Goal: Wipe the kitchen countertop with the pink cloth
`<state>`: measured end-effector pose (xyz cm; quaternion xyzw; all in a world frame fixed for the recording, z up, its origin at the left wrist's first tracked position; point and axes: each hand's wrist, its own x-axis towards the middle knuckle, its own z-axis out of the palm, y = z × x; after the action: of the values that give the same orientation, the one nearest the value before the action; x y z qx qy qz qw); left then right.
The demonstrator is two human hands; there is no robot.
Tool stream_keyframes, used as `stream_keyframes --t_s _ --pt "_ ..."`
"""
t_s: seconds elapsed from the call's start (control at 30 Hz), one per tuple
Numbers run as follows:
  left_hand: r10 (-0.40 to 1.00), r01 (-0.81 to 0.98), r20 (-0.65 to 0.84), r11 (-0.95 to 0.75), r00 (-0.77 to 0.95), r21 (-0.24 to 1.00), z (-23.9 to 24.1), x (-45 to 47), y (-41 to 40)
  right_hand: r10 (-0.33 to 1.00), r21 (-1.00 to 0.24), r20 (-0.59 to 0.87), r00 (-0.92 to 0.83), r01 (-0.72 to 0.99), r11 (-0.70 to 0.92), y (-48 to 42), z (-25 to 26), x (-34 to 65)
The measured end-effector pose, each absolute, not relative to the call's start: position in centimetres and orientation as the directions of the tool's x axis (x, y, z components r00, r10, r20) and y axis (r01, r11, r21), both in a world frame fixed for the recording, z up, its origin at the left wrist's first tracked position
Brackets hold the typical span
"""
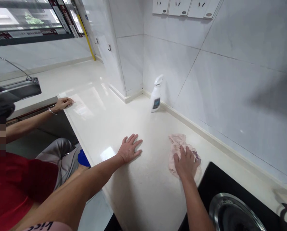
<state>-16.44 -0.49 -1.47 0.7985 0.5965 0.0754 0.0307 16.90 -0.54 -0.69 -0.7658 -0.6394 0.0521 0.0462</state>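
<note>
My left hand lies flat on the white countertop, fingers spread and open, with nothing under it that I can see. To its right, my right hand holds a crumpled pale pink cloth down against the counter, its fingers bent over the fabric. Parts of the cloth stick out beyond the fingertips and at both sides of the hand. Farther back, a white spray bottle stands upright near the wall corner, apart from both hands.
A black cooktop with a round metal piece lies close to my right forearm. At left, a person in a red top crouches, one hand on the counter edge. A sink is beyond; sockets hang above.
</note>
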Motion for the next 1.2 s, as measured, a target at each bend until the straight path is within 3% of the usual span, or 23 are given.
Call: stream_keyframes --t_s 0.5,0.9,1.2 --pt "0.956 0.948 0.083 -0.291 0.282 0.131 -1.2 -16.4 -0.4 0.934 -0.133 0.148 -0.324 0.930 0.343 -11.4 -1.9 8.3" --pt "0.954 0.942 0.056 -0.300 0.295 0.148 -1.1 -16.4 -0.6 0.900 -0.320 0.042 -0.434 0.847 0.424 -3.4 0.7 4.9" --pt "0.963 0.950 0.067 -0.269 0.262 0.160 -1.4 -16.4 -0.6 0.879 -0.363 0.065 -0.472 0.810 0.461 0.2 0.9 3.7"
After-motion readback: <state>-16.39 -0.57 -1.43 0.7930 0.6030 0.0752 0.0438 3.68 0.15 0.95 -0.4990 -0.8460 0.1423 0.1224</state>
